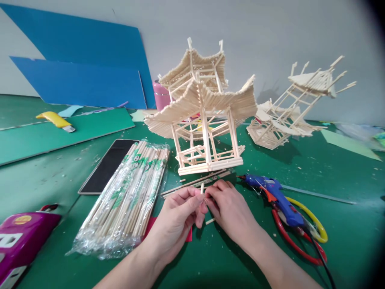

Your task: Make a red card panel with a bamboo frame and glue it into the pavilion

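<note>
Just in front of the wooden pagoda model point(201, 116), the left hand point(177, 216) and right hand point(230, 208) meet over the green cutting mat point(331, 188), both pinching a short wooden stick piece point(202, 188) that stands upright between their fingertips. A second short stick point(210, 221) shows below the hands. Left of the pagoda lies a plastic-wrapped bundle of bamboo chopsticks point(129, 196); right of it rests a blue hot glue gun point(275, 196). Farther right, a second pagoda model point(288, 116) lies tilted.

Glue gun point(275, 197), bagged sticks point(129, 196), tilted wooden pavilion point(296, 108).
</note>
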The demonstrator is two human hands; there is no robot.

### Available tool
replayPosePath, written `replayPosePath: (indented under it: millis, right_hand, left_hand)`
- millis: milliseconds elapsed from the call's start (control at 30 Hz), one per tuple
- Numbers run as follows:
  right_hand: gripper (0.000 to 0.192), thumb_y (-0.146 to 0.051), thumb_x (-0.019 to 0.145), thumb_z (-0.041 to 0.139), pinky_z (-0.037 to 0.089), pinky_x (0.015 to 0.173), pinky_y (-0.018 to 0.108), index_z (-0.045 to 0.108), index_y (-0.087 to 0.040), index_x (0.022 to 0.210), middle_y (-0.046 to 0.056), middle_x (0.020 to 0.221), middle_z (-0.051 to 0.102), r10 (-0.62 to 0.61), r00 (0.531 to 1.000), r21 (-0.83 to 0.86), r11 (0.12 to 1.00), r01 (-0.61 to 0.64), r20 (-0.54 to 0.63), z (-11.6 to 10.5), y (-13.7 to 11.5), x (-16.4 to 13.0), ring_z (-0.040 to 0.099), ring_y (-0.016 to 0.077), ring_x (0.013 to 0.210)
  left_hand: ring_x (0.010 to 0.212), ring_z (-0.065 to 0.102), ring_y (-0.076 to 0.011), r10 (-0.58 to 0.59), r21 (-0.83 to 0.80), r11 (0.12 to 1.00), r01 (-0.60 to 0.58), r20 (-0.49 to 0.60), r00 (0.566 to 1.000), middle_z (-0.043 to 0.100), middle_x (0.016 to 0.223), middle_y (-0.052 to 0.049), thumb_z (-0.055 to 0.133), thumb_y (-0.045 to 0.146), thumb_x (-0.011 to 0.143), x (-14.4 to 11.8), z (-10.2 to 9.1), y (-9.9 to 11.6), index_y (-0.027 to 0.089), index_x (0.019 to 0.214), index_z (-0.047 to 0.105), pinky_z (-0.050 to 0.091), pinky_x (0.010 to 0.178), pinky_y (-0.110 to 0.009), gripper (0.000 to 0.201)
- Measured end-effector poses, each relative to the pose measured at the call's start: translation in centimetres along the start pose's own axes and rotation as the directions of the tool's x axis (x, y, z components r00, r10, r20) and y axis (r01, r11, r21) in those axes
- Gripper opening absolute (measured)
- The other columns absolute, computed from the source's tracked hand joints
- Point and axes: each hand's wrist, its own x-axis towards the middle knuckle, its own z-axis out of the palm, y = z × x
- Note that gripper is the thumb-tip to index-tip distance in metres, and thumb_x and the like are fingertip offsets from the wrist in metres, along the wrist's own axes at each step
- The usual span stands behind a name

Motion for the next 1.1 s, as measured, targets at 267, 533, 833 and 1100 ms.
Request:
replayPosePath:
  millis: [267, 533, 833, 1100]
  right_hand:
    - [0.015, -0.015, 0.082, 0.048, 0.045, 0.067, 0.036, 0.057, -0.018, 0.070, 0.007, 0.079, 0.058, -0.003, 1.000, 0.038, 0.999, 0.003, -0.012, 0.4, 0.1, 0.0, 0.053, 0.0228, 0.076]
    - [0.013, -0.024, 0.089, 0.041, 0.046, 0.059, 0.024, 0.052, -0.019, 0.084, 0.001, 0.073, 0.059, 0.106, 0.989, 0.466, 0.884, -0.048, -0.100, -1.3, 1.2, -0.9, 0.056, 0.0135, 0.065]
    - [0.009, -0.020, 0.085, 0.050, 0.044, 0.063, 0.020, 0.058, -0.022, 0.085, -0.002, 0.080, 0.059, 0.096, 0.988, 0.695, 0.719, 0.014, -0.119, -1.9, 1.3, -1.3, 0.056, 0.0113, 0.071]
    - [0.009, -0.017, 0.084, 0.050, 0.045, 0.064, 0.021, 0.059, -0.021, 0.084, -0.001, 0.080, 0.060, 0.072, 0.980, 0.643, 0.763, 0.067, -0.187, -1.9, 1.3, -1.3, 0.056, 0.0119, 0.072]
  left_hand:
    - [0.038, 0.045, -0.0046, -0.028, 0.014, 1.000, 0.028, 0.003, 1.000, 0.059, 0.054, 0.000, 0.056, 0.022, 0.080, -0.1, 0.2, 0.0, 0.012, 0.067, 0.057, 0.030, 0.042, -0.017, 0.016]
    - [0.037, 0.045, -0.0057, -0.037, 0.042, 0.998, 0.037, -0.010, 0.999, 0.061, 0.053, 0.000, 0.058, 0.024, 0.078, 0.1, 0.2, 0.0, 0.013, 0.070, 0.058, 0.029, 0.040, -0.018, 0.013]
    - [0.040, 0.044, -0.0038, -0.027, 0.162, 0.987, 0.026, 0.006, 1.000, 0.060, 0.052, 0.000, 0.059, 0.025, 0.077, 0.2, 0.1, -0.3, 0.013, 0.069, 0.058, 0.028, 0.043, -0.016, 0.015]
    - [0.040, 0.044, -0.0039, -0.035, 0.199, 0.979, 0.035, -0.001, 0.999, 0.059, 0.053, 0.001, 0.060, 0.027, 0.076, 0.2, -0.2, -0.5, 0.014, 0.071, 0.058, 0.028, 0.043, -0.016, 0.014]
